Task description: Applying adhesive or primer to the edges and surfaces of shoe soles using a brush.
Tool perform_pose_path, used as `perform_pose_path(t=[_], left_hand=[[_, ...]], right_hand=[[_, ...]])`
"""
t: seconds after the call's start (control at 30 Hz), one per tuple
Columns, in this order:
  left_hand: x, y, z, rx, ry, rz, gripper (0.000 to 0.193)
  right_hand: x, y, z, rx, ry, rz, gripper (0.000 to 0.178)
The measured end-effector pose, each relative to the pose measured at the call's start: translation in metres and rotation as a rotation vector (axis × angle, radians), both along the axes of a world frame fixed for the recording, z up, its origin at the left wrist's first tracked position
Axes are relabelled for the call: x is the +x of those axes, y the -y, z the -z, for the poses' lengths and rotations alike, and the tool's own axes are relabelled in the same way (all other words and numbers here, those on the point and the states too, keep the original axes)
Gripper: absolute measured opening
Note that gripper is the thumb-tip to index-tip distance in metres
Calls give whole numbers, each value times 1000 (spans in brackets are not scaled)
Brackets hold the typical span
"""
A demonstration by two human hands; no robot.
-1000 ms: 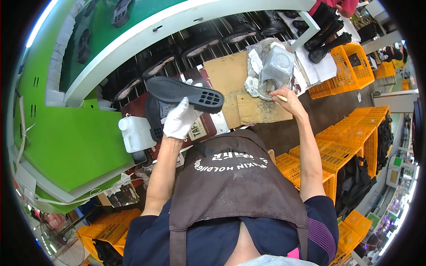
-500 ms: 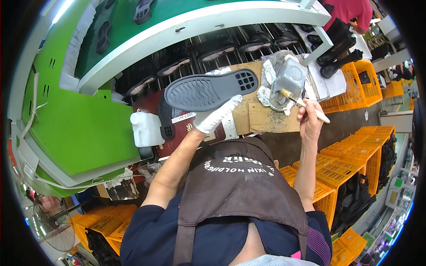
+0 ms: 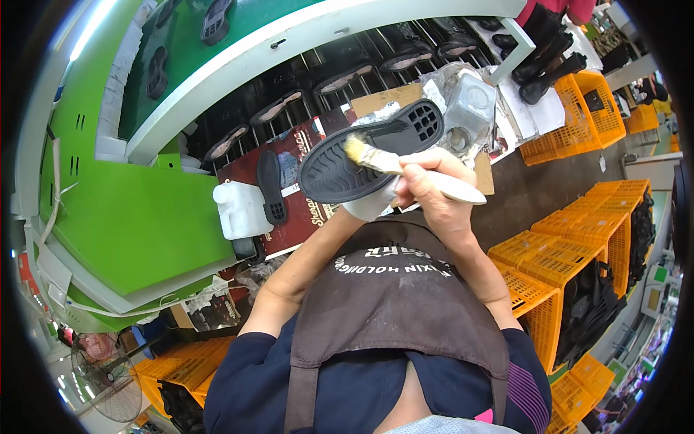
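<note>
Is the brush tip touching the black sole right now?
Touching. The head view shows the brush in the right hand, its pale bristles laid flat on the tread of the black sole, which the gloved left hand holds up from beneath.

A black rubber shoe sole [image 3: 369,153], tread up, is tilted up to the right; a pale-bristled brush [image 3: 405,171] lies across its middle.

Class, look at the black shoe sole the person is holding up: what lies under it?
Under the black shoe sole a white-gloved left hand grips it. Beyond shows the dark red mat with a second sole. The glove's fingers are mostly hidden.
</note>
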State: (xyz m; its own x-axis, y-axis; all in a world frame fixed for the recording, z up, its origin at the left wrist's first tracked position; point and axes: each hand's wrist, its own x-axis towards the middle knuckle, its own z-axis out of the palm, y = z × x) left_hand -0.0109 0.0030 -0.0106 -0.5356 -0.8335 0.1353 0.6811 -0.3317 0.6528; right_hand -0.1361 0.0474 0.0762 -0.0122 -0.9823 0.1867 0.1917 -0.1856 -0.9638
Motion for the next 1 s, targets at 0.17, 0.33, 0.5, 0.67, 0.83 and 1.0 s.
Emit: perform_pose_path(t=[0.17, 0.33, 0.5, 0.67, 0.83, 1.0], left_hand=[[11, -3, 7, 43, -146, 193, 17], [5, -4, -11, -727, 903, -574, 49], [4, -6, -16, -746, 968, -545, 60], [2, -3, -5, -874, 1076, -571, 59], [-7, -12, 12, -158, 585, -240, 32], [-8, -23, 30, 172, 198, 18, 28]], right_hand=[[2, 0, -7, 21, -4, -38, 13], [-27, 5, 8, 3, -9, 168, 16], [-45, 9, 13, -7, -23, 256, 16], [-29, -3, 11, 12, -8, 226, 16], [-7, -12, 5, 29, 17, 110, 15], [11, -16, -2, -6, 46, -17, 14]])
